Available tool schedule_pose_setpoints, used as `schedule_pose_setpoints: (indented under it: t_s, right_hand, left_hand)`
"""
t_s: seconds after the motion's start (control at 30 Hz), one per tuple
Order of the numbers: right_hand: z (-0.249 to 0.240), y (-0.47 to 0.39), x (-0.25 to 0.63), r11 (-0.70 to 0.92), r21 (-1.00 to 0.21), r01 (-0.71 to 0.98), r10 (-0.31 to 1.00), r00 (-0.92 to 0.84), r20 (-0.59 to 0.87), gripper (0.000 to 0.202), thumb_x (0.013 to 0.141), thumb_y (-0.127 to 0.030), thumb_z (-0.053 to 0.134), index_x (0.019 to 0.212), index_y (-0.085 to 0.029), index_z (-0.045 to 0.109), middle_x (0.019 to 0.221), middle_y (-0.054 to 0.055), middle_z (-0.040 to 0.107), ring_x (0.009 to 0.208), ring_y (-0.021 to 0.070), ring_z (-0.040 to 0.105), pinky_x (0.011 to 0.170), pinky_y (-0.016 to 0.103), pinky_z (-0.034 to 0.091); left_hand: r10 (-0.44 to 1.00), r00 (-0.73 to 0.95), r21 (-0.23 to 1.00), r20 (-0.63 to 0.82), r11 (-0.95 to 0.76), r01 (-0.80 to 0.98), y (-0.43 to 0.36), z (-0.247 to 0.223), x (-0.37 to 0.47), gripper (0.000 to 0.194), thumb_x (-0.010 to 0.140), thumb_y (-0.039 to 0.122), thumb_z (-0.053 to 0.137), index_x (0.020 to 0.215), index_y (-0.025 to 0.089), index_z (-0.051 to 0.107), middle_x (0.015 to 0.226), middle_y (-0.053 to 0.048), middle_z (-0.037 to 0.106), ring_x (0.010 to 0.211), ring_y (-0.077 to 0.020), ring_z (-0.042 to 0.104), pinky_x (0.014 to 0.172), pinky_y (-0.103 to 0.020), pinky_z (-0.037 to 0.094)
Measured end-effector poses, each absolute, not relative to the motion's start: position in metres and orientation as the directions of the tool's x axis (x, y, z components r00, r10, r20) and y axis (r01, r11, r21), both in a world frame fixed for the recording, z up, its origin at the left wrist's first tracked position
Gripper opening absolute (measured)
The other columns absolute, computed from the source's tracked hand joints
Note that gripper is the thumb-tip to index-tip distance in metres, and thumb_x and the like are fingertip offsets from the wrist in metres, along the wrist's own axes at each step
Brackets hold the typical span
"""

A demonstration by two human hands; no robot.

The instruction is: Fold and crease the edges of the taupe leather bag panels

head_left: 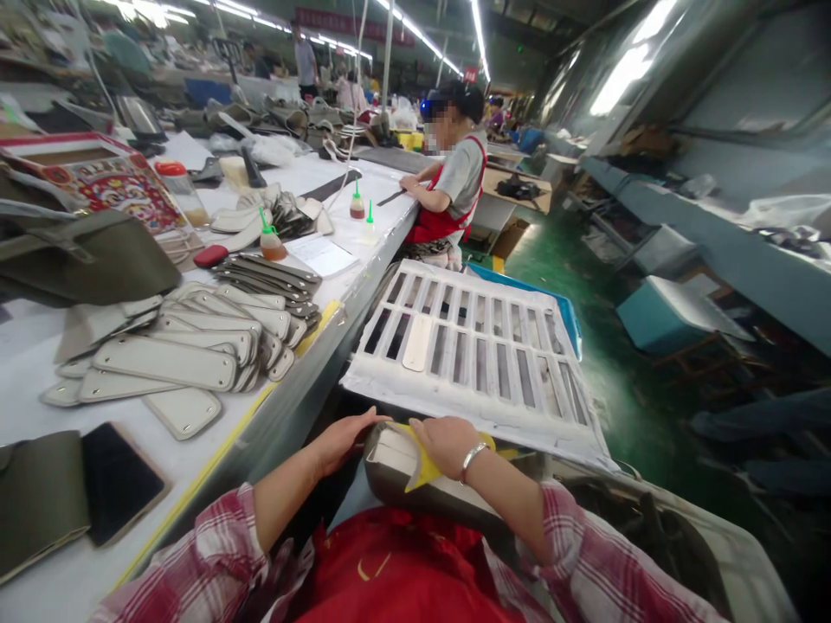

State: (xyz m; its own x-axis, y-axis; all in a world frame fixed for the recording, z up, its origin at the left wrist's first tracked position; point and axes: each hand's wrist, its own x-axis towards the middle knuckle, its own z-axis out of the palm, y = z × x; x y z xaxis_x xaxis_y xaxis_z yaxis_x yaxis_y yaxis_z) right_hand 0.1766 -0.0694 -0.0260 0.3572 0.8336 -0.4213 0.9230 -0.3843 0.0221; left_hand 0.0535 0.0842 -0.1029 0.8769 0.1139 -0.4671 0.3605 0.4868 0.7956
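On my lap lies a dark olive bag piece [389, 480] with a pale inner face, partly covered by my right arm. My left hand [344, 439] is at its left far edge, the fingers closed against the rim and the tips partly hidden. My right hand [447, 443], with a bracelet on the wrist, is closed on a yellow cloth [425, 472] that rests against the pale face. Just beyond my hands, a white slotted rack [447, 394] carries one pale strap piece [416, 343].
At left, the white table [188, 459] holds pale snap-fitted strap pieces [169, 359], a phone [120, 480], an olive bag [84, 255] and glue bottles [271, 242]. A co-worker [454, 177] in a red apron sits beyond the rack. A blue-grey bench [701, 234] runs along the right.
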Motion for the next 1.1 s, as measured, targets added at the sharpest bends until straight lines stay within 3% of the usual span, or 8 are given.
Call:
schedule_pose_setpoints:
  t_s: [0.1,0.3,0.47,0.73,0.93,1.1]
  right_hand:
    - [-0.027,-0.063,0.182,-0.335,0.012,0.942,0.839,0.304,-0.452,0.044,0.091,-0.039,0.020,0.109,-0.021,0.056,0.085,0.010,0.065,0.077,0.0264,0.061,0.061,0.036,0.046]
    - [-0.031,-0.061,0.193,-0.438,-0.055,0.897,0.786,0.353,-0.508,0.071,0.089,-0.047,0.000,0.084,-0.018,0.065,0.083,0.012,0.066,0.080,0.0262,0.061,0.065,0.038,0.045]
    - [-0.034,-0.054,0.203,-0.396,-0.105,0.912,0.774,0.271,-0.572,0.067,0.089,-0.049,0.005,0.088,-0.017,0.064,0.084,0.013,0.066,0.079,0.0266,0.061,0.064,0.037,0.045]
    - [-0.031,-0.044,0.220,-0.514,-0.265,0.816,0.716,0.238,-0.656,0.075,0.086,-0.056,0.005,0.082,-0.014,0.066,0.085,0.015,0.066,0.077,0.0236,0.061,0.065,0.032,0.043]
    - [-0.036,-0.043,0.221,-0.441,-0.210,0.873,0.733,0.215,-0.646,0.074,0.087,-0.052,0.003,0.083,-0.014,0.066,0.085,0.015,0.065,0.078,0.0256,0.061,0.064,0.035,0.044]
    - [-0.042,-0.047,0.216,-0.293,-0.169,0.941,0.776,0.131,-0.617,0.060,0.090,-0.042,0.009,0.092,-0.016,0.064,0.083,0.013,0.065,0.078,0.0275,0.060,0.062,0.037,0.045]
  left_hand:
    - [0.101,0.901,0.805,-0.422,0.499,0.321,0.081,-0.106,0.060,0.057,0.075,0.059,0.046,0.109,0.015,0.061,0.098,-0.009,0.066,0.093,-0.0223,0.057,0.085,-0.033,0.038]
    - [0.097,0.911,0.819,-0.402,0.483,0.310,0.077,-0.111,0.069,0.058,0.080,0.060,0.038,0.109,0.015,0.061,0.092,-0.008,0.068,0.088,-0.0217,0.059,0.084,-0.033,0.039]
    - [0.103,0.915,0.848,-0.391,0.426,0.315,0.077,-0.108,0.071,0.055,0.082,0.057,0.037,0.110,0.016,0.060,0.095,-0.006,0.067,0.089,-0.0213,0.059,0.085,-0.033,0.038]
    - [0.155,0.889,0.866,-0.431,0.347,0.359,0.076,-0.115,0.071,0.057,0.084,0.057,0.028,0.112,0.018,0.059,0.100,-0.005,0.066,0.095,-0.0223,0.055,0.088,-0.033,0.037]
    - [0.139,0.900,0.882,-0.413,0.308,0.358,0.076,-0.107,0.075,0.048,0.084,0.052,0.036,0.109,0.019,0.061,0.099,-0.004,0.065,0.093,-0.0210,0.056,0.084,-0.031,0.038]
    - [0.125,0.905,0.882,-0.407,0.312,0.353,0.071,-0.100,0.076,0.038,0.082,0.041,0.046,0.108,0.017,0.061,0.099,-0.004,0.065,0.088,-0.0192,0.056,0.079,-0.029,0.040]
